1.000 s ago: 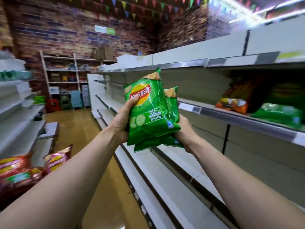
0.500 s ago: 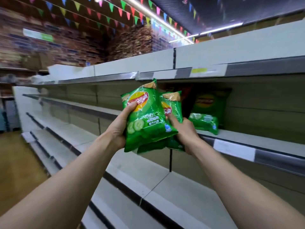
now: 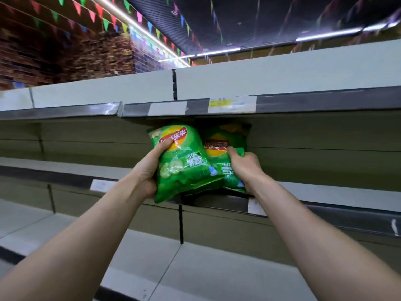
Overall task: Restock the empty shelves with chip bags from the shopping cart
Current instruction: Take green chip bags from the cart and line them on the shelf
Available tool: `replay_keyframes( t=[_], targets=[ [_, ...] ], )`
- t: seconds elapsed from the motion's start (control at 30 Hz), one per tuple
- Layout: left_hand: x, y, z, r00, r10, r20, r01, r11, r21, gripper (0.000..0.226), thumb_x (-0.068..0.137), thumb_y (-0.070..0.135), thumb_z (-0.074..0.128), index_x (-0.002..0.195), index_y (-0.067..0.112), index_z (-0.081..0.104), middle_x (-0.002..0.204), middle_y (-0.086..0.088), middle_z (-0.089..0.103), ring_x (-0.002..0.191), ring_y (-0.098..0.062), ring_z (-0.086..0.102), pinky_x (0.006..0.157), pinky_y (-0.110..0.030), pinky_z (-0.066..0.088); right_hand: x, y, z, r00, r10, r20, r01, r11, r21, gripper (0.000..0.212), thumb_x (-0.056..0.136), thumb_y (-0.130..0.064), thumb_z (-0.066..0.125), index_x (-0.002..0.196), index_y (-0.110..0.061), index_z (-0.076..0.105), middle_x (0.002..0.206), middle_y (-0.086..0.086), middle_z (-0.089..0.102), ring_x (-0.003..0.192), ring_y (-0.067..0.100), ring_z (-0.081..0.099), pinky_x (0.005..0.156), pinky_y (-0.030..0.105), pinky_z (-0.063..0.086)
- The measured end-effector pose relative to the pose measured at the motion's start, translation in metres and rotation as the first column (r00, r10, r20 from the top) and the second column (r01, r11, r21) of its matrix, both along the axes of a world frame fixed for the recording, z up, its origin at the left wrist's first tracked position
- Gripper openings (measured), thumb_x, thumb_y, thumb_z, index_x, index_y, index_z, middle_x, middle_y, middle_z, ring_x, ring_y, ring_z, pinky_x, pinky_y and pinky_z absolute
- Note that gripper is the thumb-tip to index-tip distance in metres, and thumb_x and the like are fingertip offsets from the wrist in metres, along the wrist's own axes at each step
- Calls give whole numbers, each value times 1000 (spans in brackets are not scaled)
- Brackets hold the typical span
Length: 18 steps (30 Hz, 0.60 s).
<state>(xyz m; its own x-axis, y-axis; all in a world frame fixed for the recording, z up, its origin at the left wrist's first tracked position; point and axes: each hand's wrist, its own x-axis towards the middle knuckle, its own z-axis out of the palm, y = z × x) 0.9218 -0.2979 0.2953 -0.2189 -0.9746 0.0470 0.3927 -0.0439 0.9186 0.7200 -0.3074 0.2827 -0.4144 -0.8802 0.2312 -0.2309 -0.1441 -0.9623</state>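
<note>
Since half a second ago both bags have come in closer to the middle shelf [image 3: 336, 192], and their lower edges now hang right over its front lip. My left hand [image 3: 147, 170] grips the front green chip bag [image 3: 182, 166] by its left side, thumb laid across the logo. My right hand [image 3: 245, 168] pinches the second green bag [image 3: 219, 153] just behind and to the right, fingers curled into the foil. Neither is set down yet, I judge. Whether another bag stands on that shelf behind them I cannot tell.

Otherwise that shelf and the lower shelf [image 3: 195, 268] beneath it look bare, so most of the restocking is left; the cart is out of view.

On the front bag I read "乐事" on a red-and-yellow logo, "50" beneath it, and pictured cucumber slices; the smaller print is blurred. On the rail [image 3: 303, 101] above that shelf, a yellow tag [image 3: 220, 103] is unreadable and a white label [image 3: 167, 108] looks blank.
</note>
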Motion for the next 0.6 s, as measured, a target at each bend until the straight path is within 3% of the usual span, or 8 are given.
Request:
replay_keyframes(
  t=[0.13, 0.23, 0.27, 0.33, 0.37, 0.47, 0.53, 0.6],
  targets=[
    [1, -17, -5, 998, -57, 13, 57, 998, -4, 58, 70, 37, 71, 120, 9, 65, 108, -15, 72, 91, -30, 72, 74, -47, 60, -12, -2, -1, 995, -100, -24, 99, 995, -23, 30, 99, -36, 48, 99, -7, 44, 92, 10, 53, 83, 25, 51, 67, 28, 40],
    [5, -27, -11, 997, -80, 5, 80, 997, -21, 60, 69, 36, 71, 122, 9, 64, 109, -15, 72, 91, -29, 72, 75, -45, 60, -5, -4, -4, 981, -151, -120, 149, 988, -27, 32, 100, -36, 47, 104, -4, 49, 101, 14, 56, 84, 25, 52, 45, 23, 35],
    [6, -30, -12, 996, -90, 12, 90, 996, -27, 59, 70, 36, 71, 122, 10, 64, 109, -14, 72, 92, -29, 72, 76, -44, 59, -2, -4, -6, 975, -147, -168, 147, 989, -10, 37, 100, -39, 46, 111, -3, 50, 108, 15, 57, 89, 26, 53, 46, 21, 39],
    [9, -35, -12, 993, -110, 30, 112, 993, -41, 55, 70, 36, 71, 118, 11, 66, 108, -14, 73, 92, -28, 72, 76, -43, 60, 3, -3, -8, 947, -122, -298, 142, 989, 45, 53, 100, -46, 44, 131, -2, 45, 130, 18, 53, 113, 32, 53, 76, 26, 48],
    [12, -37, -12, 992, -122, 37, 123, 991, -44, 52, 70, 36, 70, 115, 11, 67, 106, -13, 73, 89, -27, 73, 74, -43, 60, 5, -1, -9, 925, -121, -359, 154, 986, 63, 61, 100, -49, 43, 139, -2, 39, 140, 18, 48, 125, 33, 48, 92, 34, 44],
    [19, -41, -11, 986, -159, 47, 161, 986, -45, 44, 70, 35, 69, 108, 11, 68, 102, -13, 74, 85, -26, 73, 73, -45, 60, 4, 5, -10, 855, -183, -484, 243, 968, 63, 65, 98, -53, 43, 140, -3, 34, 143, 18, 45, 129, 35, 44, 99, 41, 39],
    [23, -43, -10, 982, -180, 53, 183, 982, -43, 45, 71, 36, 69, 108, 12, 68, 103, -13, 74, 86, -27, 73, 76, -46, 59, 7, 7, -10, 719, -279, -637, 350, 937, -15, 59, 98, -52, 43, 131, -4, 40, 134, 19, 48, 122, 36, 47, 95, 42, 39],
    [25, -44, -10, 977, -206, 49, 208, 977, -45, 40, 71, 35, 68, 104, 11, 69, 99, -13, 75, 82, -26, 74, 72, -44, 60, 16, 8, -6, 478, -366, -799, 419, 894, -159, 54, 99, -51, 40, 128, -6, 43, 128, 19, 49, 118, 36, 46, 95, 43, 35]
  ],
)
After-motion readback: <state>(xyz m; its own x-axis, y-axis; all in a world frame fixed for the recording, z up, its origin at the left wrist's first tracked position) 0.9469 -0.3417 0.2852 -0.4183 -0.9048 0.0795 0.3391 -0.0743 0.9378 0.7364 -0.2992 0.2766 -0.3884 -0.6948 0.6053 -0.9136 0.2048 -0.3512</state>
